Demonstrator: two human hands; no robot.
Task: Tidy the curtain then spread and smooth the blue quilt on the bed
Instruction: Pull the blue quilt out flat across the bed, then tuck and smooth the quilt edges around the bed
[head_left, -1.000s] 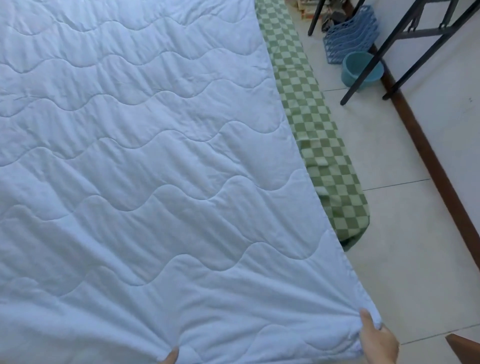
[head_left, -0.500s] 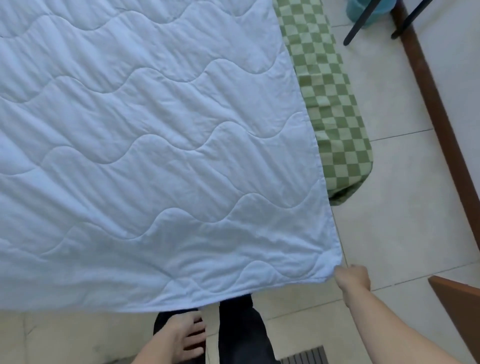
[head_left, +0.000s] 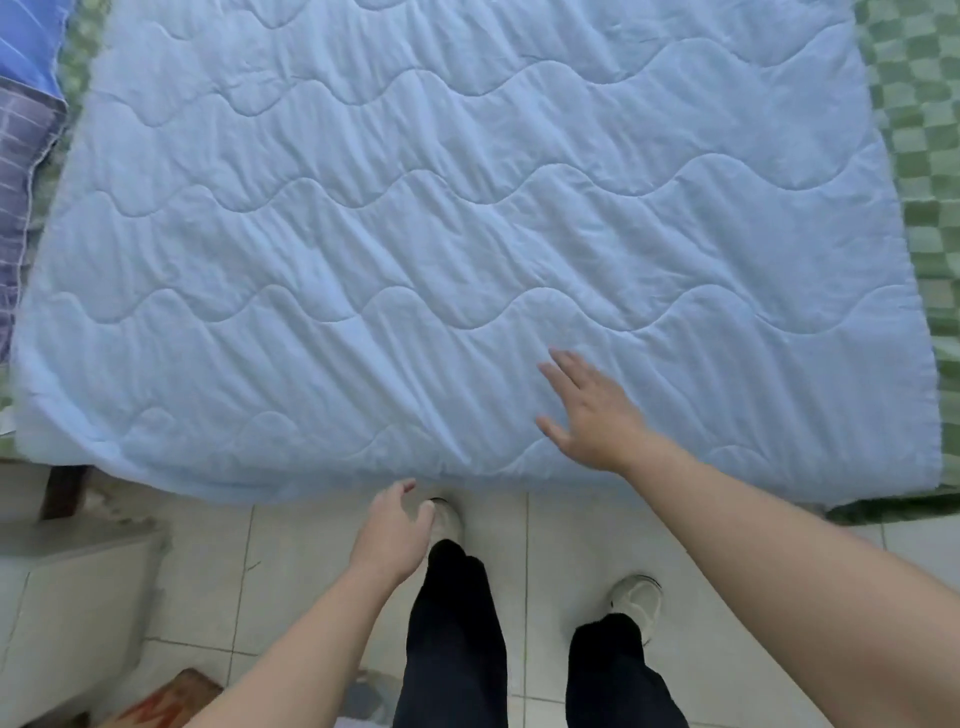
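Far left: striped blue-purple fabric (head_left: 23, 130) at the frame edge, likely a pillow or bedding, can't tell which. A strip of green checked sheet (head_left: 78, 57) shows beside it.

Near left: pale box-like object (head_left: 72, 571) on the tiled floor (head_left: 561, 545), blurred.

Blue quilt (head_left: 415, 208) covers nearly the whole bed, flat, wavy stitch lines running left-right. Near edge hangs just over the bed end, towards the person's feet. Diagonal creases fan across the near-centre panel, between the 2 hands and just left of the right one.

Left hand (head_left: 392, 530): below the quilt's near edge, over the floor, fingers loosely curled, gripping nothing. Not touching the quilt as far as I can see; fingertips sit just short of the hem.

Right hand (head_left: 587, 410): over the quilt near its near edge, right of centre, fingers spread and extended, palm down. Holding nothing. Contact with the fabric looks likely but can't confirm.

Judgement: smoothing step. Right hand is the nearer one to the creases; they lie directly left and far of its fingertips, so a sweep leftward along the stitch lines should flatten them. Nothing on the quilt blocks that.

Far right: the same sheet exposed along the bed's right side; quilt stops short there.
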